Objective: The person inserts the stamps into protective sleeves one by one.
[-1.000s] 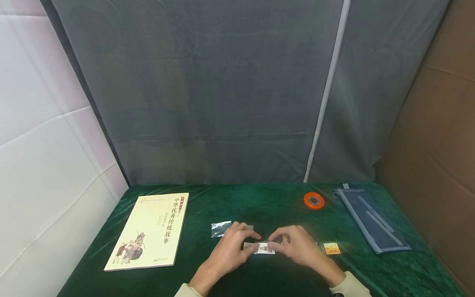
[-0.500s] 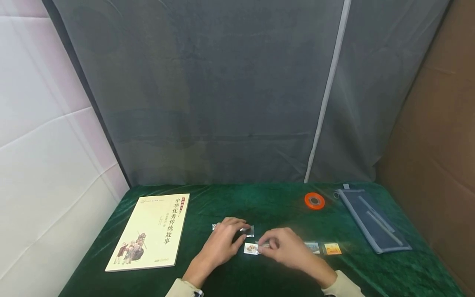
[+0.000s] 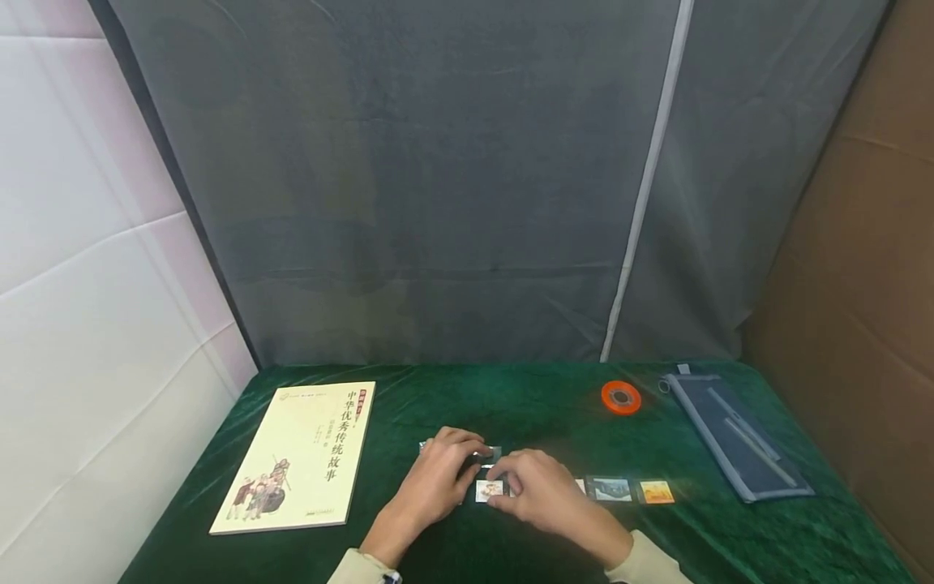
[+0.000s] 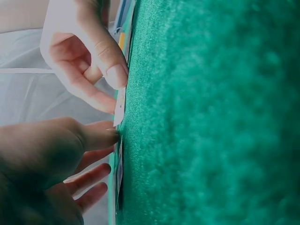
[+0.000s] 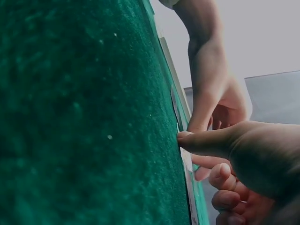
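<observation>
One pale book (image 3: 295,458) is lying well left of all fingers, and I am reading its big title, 中华优秀传统故事; its smaller lines I am not managing to read. The left hand (image 3: 436,470) is resting with loose, parted fingers over a shiny packet (image 3: 494,457). Just beside its thumb, the right hand (image 3: 540,491) is pinching a white card (image 3: 485,490), thumb and index finger narrow. Right of these fingers, a blue card (image 3: 612,490) and a yellow card (image 3: 657,492) are lying in one row, another partly hiding. I am judging the row mostly formed, with the white card's settling remaining. No card is showing me readable writing. Beyond the right fingers, an orange disc (image 3: 621,397) and a mesh pouch (image 3: 733,442) are lying untouched.
</observation>
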The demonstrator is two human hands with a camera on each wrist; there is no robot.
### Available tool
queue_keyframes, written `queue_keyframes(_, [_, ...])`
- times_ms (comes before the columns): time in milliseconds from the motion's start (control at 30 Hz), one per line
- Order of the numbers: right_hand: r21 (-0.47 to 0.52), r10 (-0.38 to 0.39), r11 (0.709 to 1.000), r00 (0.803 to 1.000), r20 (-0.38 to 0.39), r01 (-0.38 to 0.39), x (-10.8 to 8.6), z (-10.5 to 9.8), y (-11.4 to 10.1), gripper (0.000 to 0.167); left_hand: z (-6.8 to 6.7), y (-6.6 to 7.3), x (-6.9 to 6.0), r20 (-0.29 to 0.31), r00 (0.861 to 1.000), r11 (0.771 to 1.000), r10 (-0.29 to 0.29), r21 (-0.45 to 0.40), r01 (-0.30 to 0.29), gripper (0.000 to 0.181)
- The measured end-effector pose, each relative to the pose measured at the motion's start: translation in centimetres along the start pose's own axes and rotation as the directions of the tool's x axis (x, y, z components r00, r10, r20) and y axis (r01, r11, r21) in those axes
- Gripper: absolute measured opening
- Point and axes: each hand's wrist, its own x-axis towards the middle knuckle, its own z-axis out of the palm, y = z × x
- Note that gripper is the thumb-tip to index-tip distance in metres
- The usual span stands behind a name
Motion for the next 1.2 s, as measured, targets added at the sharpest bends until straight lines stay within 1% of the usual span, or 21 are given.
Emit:
queue_keyframes(100, [0.014, -0.004, 1.000, 1.000, -0.005, 0.004, 0.0, 0.1, 0.0, 0.023, 0.2, -0.2, 0.1, -0.013, 1.000, 1.000, -0.001, -0.005, 0.001, 0.020])
queue_keyframes(233, [0.048, -0.012, 0.999, 1.000, -0.018, 0.013, 0.1, 0.1, 0.0, 0.017, 0.2, -0.4, 0.2, -0.017, 1.000, 0.999, -0.026, -0.034, 0.025, 0.024])
queue_keyframes(333, [0.098, -0.017, 0.995, 1.000, -0.023, 0.019, 0.1, 0.0, -0.1, 0.013, 0.0, -0.4, 0.3, -0.018, 0.998, 0.995, -0.054, -0.081, 0.052, 0.029])
queue_keyframes(467, [0.171, -0.031, 0.985, 0.999, -0.017, 0.033, 0.1, -0.2, -0.1, 0.012, -0.2, -0.3, 0.3, -0.023, 0.998, 0.991, -0.066, -0.121, 0.063, 0.028])
queue_keyframes(567, [0.231, -0.062, 0.971, 0.998, -0.017, 0.065, 0.1, -0.3, 0.0, 0.011, -0.2, -0.4, 0.3, -0.029, 0.998, 0.992, -0.059, -0.114, 0.056, 0.024])
queue_keyframes(700, [0.332, -0.106, 0.937, 0.994, -0.015, 0.105, -0.1, -0.7, 0.5, 0.009, 0.0, -0.4, 0.2, -0.031, 0.998, 0.992, -0.051, -0.115, 0.047, 0.019])
queue_keyframes(800, [0.389, -0.112, 0.916, 0.994, 0.017, 0.097, -0.7, -1.4, 1.1, 0.009, 0.1, -0.4, 0.3, -0.031, 0.999, 0.991, -0.039, -0.129, 0.035, 0.018])
queue_keyframes(900, [0.412, -0.088, 0.909, 0.995, 0.042, 0.063, -1.5, -2.1, 2.3, 0.010, 0.2, -0.3, 0.4, -0.037, 0.999, 0.990, -0.028, -0.138, 0.023, 0.017])
queue_keyframes(933, [0.428, -0.072, 0.903, 0.996, 0.047, 0.045, -1.8, -2.3, 2.7, 0.010, 0.2, -0.2, 0.4, -0.038, 0.999, 0.990, -0.023, -0.141, 0.018, 0.016])
queue_keyframes(1000, [0.469, -0.037, 0.883, 0.999, 0.031, 0.018, -2.4, -2.6, 3.7, 0.012, 0.2, -0.2, 0.4, -0.036, 0.999, 0.989, -0.017, -0.147, 0.012, 0.016])
queue_keyframes(1033, [0.496, -0.014, 0.869, 1.000, 0.024, 0.000, -2.7, -2.7, 4.2, 0.013, 0.2, -0.1, 0.4, -0.034, 0.999, 0.989, -0.016, -0.149, 0.011, 0.016])
queue_keyframes(1133, [0.554, 0.033, 0.832, 0.999, -0.010, -0.022, -3.1, -2.9, 5.2, 0.015, 0.3, -0.2, 0.4, -0.035, 0.999, 0.989, -0.020, -0.148, 0.015, 0.014])
queue_keyframes(1200, [0.558, 0.051, 0.830, 0.998, -0.032, -0.025, -3.1, -3.0, 5.7, 0.015, 0.4, -0.3, 0.3, -0.043, 0.999, 0.988, -0.020, -0.154, 0.013, 0.012])
